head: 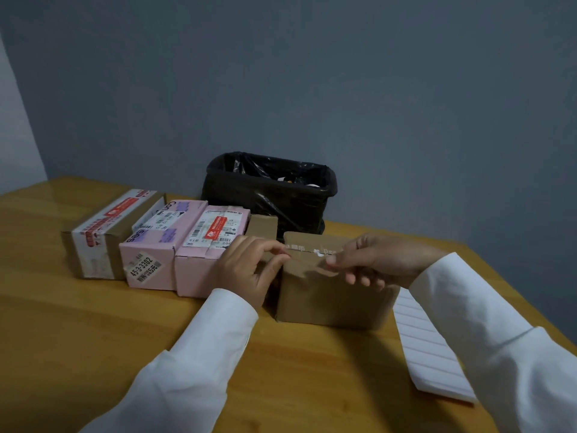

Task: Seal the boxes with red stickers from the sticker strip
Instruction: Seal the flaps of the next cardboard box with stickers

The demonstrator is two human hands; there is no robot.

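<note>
Pinching sticker (307, 259) over brown box (334, 295), both hands' grips closed; wooden table (93, 332), grey wall (312, 73).

A wooden table (93, 332) with a yellow-brown, glossy top filled the lower part of the head view. At its far edge stood a rectangular bin lined with a black plastic bag (268, 189), the bag folded over the rim and creased down the sides. Small pale items lay inside the bin, too dark and small to identify. Behind the table rose a plain blue-grey wall (343, 89), unmarked across its visible extent. At the far left a lighter wall surface (15, 126) met it at a slanted edge. The bin stood close against the blue-grey wall, near the middle of the table's far side.
</note>
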